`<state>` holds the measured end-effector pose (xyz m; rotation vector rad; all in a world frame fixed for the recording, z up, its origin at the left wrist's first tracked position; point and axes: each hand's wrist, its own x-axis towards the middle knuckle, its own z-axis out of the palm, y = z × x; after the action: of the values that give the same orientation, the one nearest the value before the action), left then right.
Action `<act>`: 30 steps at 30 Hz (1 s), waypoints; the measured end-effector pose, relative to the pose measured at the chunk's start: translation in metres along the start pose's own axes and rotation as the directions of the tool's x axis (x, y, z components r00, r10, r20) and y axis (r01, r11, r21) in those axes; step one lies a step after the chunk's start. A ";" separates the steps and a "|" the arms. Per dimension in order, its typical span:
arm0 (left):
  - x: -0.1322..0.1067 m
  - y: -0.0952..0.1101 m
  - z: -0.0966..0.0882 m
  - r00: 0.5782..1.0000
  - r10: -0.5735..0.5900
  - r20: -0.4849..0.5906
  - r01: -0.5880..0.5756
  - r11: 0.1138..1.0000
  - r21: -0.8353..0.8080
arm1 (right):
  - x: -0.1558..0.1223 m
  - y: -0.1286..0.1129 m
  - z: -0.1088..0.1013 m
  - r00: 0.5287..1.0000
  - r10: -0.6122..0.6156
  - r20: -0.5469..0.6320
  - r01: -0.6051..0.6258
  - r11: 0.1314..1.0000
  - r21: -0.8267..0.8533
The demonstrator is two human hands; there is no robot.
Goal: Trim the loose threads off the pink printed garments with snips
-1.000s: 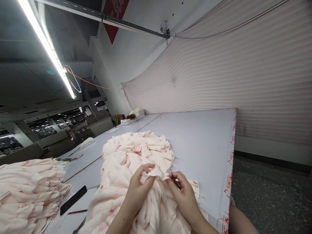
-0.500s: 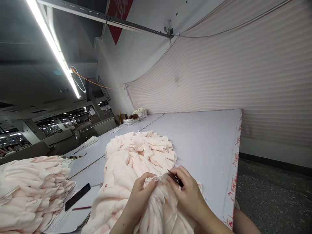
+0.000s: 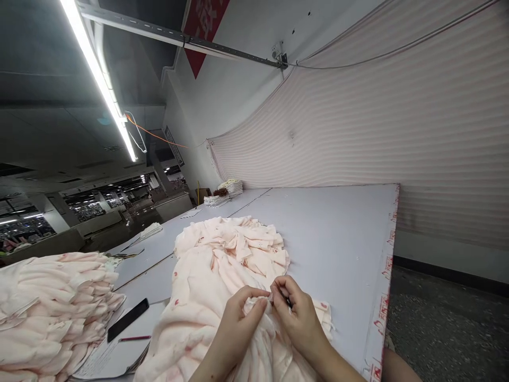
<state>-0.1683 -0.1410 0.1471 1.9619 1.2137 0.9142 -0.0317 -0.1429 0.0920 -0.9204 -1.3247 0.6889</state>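
Pale pink cloth [image 3: 199, 289], sprinkled with small red motifs, lies in a long, rumpled heap directly before you, running from six o'clock up to twelve, where its far end spreads in ruffled folds. Its near part bunches up beneath your hands. Your left hand [image 3: 240, 318], just left of centre, has a narrow grip, thumb and forefinger pinching a gathered edge of the cloth. Your right hand [image 3: 300, 315], just beside it at three o'clock, closes round a small dark tool [image 3: 287, 298] mostly hidden by the fingers; its fingertips meet the same edge, nearly touching the left ones.

Work on this edge looks to be under way and unfinished, since both hands are gathered at one spot. How much of the edge is done, you cannot tell from here. At nine o'clock, well apart from your hands, sits a layered pile [image 3: 51, 313] of similar cloth; whether it is finished or waiting does not show.

Between that pile and your cloth are a black phone [image 3: 128, 320] at nine o'clock and, just nearer you, a dark red pencil [image 3: 135, 338] on written paper [image 3: 101, 361]. Far off at eleven o'clock, folded stacks [image 3: 230, 188] rest on the grey table [image 3: 342, 228].
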 end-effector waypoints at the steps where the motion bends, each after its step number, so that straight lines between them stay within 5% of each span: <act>1: 0.000 0.000 0.000 1.000 0.002 -0.008 -0.002 1.000 -0.001 | 0.000 -0.002 -0.002 1.000 0.020 0.009 -0.020 0.999 0.030; 9: 0.001 -0.012 -0.002 0.995 -0.087 -0.050 0.079 0.987 -0.138 | -0.015 -0.010 -0.023 0.981 0.111 0.160 -0.089 0.987 -0.135; 16: -0.002 -0.013 0.001 0.989 -0.147 -0.037 0.134 0.963 -0.233 | -0.010 -0.019 -0.014 0.979 0.133 0.154 -0.090 0.961 -0.261; 30: -0.002 -0.011 0.003 0.975 -0.224 -0.008 0.212 0.933 -0.292 | -0.010 -0.011 -0.018 0.975 0.146 0.166 -0.119 0.979 -0.165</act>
<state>-0.1713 -0.1396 0.1359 1.5508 1.2164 0.9608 -0.0164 -0.1602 0.0969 -1.1006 -1.4998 0.7949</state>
